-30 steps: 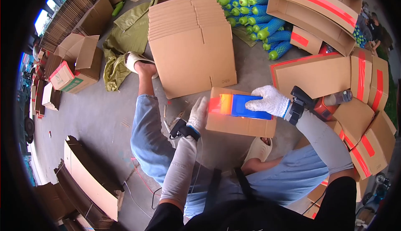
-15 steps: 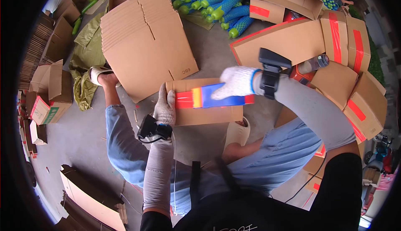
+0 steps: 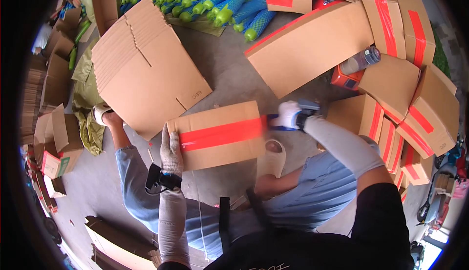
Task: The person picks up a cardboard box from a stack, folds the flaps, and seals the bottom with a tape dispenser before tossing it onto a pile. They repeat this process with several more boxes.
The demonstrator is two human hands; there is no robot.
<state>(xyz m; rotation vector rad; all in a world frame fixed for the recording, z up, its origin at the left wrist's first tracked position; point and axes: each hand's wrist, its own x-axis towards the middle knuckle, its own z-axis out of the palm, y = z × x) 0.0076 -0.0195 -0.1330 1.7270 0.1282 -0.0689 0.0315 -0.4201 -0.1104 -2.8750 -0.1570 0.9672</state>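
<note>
A long cardboard box (image 3: 220, 156) lies in front of me, a strip of red tape (image 3: 222, 134) running along its top. My left hand (image 3: 172, 153), in a whitish knit glove, grips the box's left end, with its fingers stretched along that side. At the opposite end, my right hand (image 3: 288, 114) is closed on a blue tape dispenser (image 3: 283, 127), mostly covered by the glove and blurred. The dispenser is right at the box's end, where the tape reaches the edge.
A stack of flattened cardboard (image 3: 151, 69) lies ahead to the left. Beyond it are green fruits in blue netting (image 3: 215, 11). Red-taped boxes (image 3: 386, 21) crowd the right, near a bottle (image 3: 360, 61). An open carton (image 3: 58, 133) stands left, and folded cardboard (image 3: 119, 240) lies lower left.
My right hand has moved the tape dispenser rightward along the box to its far end, leaving red tape across the top. My left hand stays on the left end; the view has shifted.
</note>
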